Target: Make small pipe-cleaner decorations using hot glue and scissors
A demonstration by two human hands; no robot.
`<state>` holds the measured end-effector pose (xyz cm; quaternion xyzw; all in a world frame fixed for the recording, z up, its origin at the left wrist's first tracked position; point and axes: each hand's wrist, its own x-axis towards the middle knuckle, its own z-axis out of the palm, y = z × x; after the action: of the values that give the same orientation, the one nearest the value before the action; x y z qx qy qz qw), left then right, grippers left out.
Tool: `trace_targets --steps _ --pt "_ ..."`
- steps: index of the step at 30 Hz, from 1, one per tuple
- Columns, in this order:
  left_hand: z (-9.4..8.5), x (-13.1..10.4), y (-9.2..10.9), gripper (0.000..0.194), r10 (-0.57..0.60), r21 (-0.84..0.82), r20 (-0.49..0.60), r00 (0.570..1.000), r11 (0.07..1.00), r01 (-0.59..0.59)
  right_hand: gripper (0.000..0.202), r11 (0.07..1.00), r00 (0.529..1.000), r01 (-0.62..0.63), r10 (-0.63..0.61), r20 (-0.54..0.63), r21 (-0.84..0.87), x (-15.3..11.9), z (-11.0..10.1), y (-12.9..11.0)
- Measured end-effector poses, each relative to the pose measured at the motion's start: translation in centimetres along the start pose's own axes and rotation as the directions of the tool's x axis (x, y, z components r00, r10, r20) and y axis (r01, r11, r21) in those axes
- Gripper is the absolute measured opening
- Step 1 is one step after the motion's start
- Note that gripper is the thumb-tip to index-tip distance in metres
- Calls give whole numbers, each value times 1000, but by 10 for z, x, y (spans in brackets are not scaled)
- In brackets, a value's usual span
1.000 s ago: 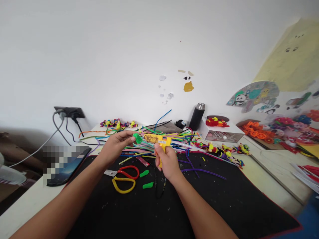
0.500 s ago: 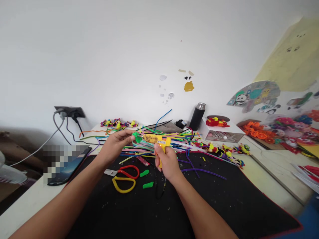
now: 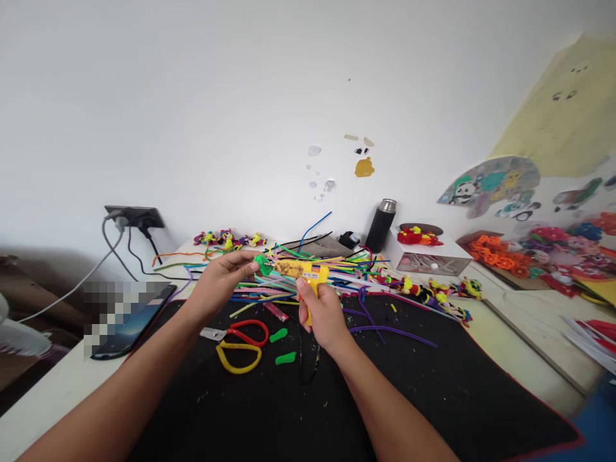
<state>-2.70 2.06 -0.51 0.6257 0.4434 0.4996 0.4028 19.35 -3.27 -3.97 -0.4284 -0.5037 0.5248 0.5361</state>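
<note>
Pinched in the fingers of my left hand [image 3: 222,277] is a small green fuzzy piece [image 3: 262,265], apparently bent pipe cleaner. My right hand [image 3: 323,314] is wrapped round the handle of a yellow glue gun [image 3: 293,268], whose nozzle points left at the green piece. Nozzle and piece look to be touching or nearly so. A small orange light glows near my right thumb. Below the hands, two flat green pieces [image 3: 285,358] lie on the black mat [image 3: 250,417], beside scissors [image 3: 240,356] with one red and one yellow handle.
Many coloured pipe cleaners [image 3: 337,263] lie heaped behind my hands. A black flask [image 3: 382,226] stands by a white box [image 3: 428,253] at the back. Small fuzzy figures [image 3: 423,290] lie at right. A phone [image 3: 137,321] rests at left, near a wall socket [image 3: 135,216].
Both hands hold the same grips and have barely moved. The glue gun and green piece have shifted very slightly left in the picture.
</note>
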Motion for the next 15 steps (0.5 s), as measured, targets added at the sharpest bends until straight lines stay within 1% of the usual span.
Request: trace_targets --steps 4,7,15 --pt "0 1 2 37 -2 -12 -10 1000 1000 2 65 1000 1000 -8 8 10 -1 -2 2 -1" --pt "0 1 1 34 0 -33 3 1000 999 0 66 1000 1000 -9 9 17 -3 -2 2 -1" --pt "-4 0 -5 32 6 -53 14 1000 999 -5 62 1000 1000 5 -5 -19 9 1 -2 -1"
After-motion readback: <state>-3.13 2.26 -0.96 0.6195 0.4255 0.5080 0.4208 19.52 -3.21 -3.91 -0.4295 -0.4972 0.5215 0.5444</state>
